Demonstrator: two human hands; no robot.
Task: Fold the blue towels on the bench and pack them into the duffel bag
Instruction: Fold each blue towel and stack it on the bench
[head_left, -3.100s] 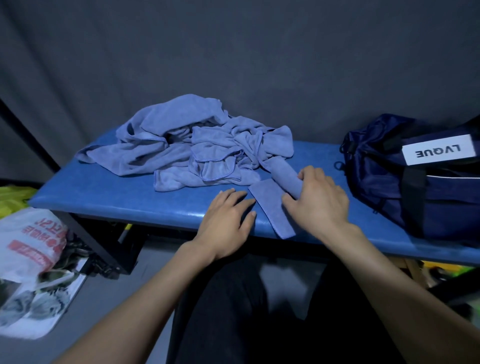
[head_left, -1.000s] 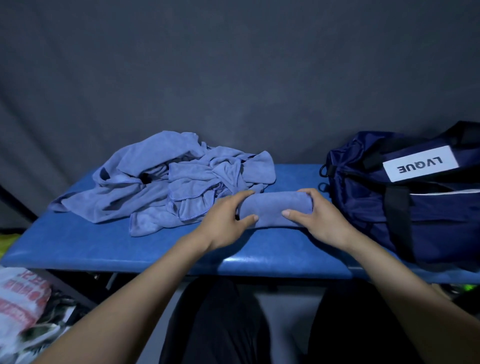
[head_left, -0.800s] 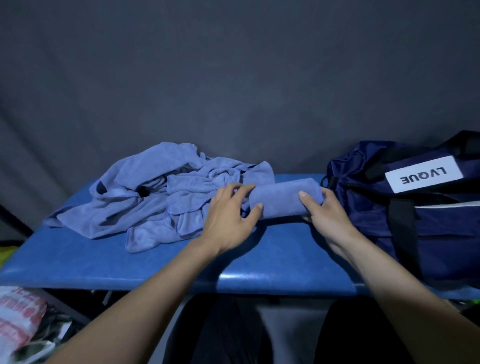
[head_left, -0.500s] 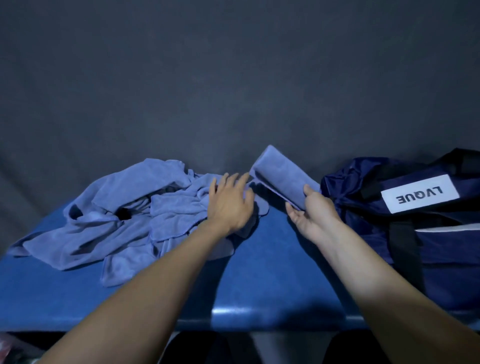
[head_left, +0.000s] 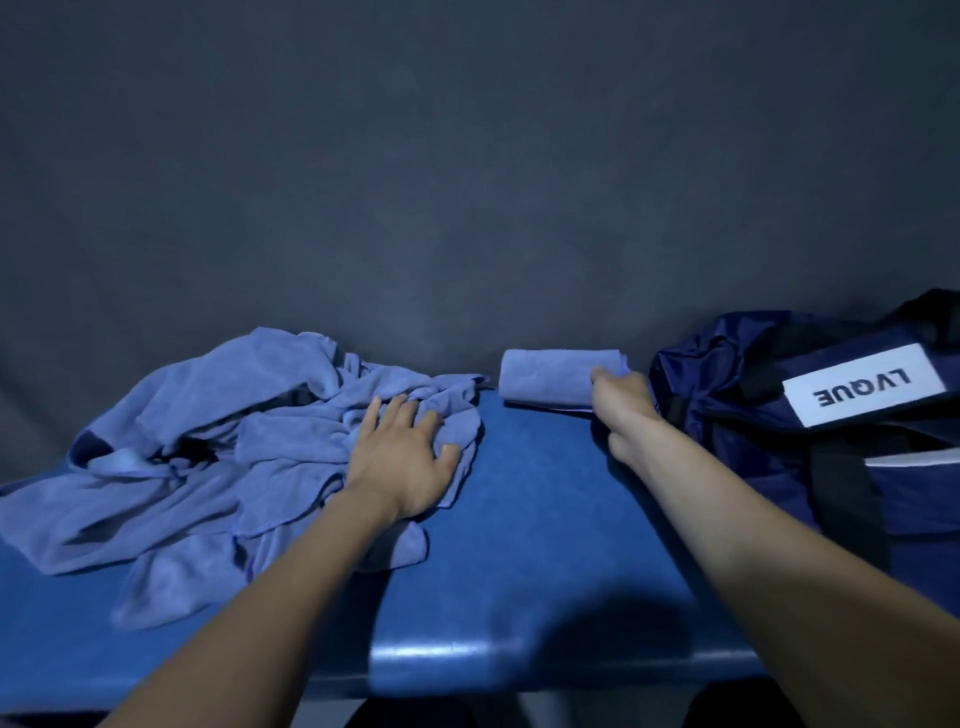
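Observation:
A folded blue towel (head_left: 545, 382) lies at the back edge of the blue bench (head_left: 530, 545), just left of the navy duffel bag (head_left: 810, 415). My right hand (head_left: 621, 402) holds the folded towel's right end, fingers curled round it. A heap of loose blue towels (head_left: 208, 452) covers the bench's left half. My left hand (head_left: 402, 457) rests flat on the heap's right edge, fingers spread.
A dark grey fabric wall stands right behind the bench. The duffel bag has black straps (head_left: 841, 499) and a white label (head_left: 865, 389) reading LVQUE upside down. The bench's front edge (head_left: 467, 670) is near me.
My right hand carried the folded towel up and set it down at the back of the bench beside the bag. My left hand let go of it and moved onto the loose heap.

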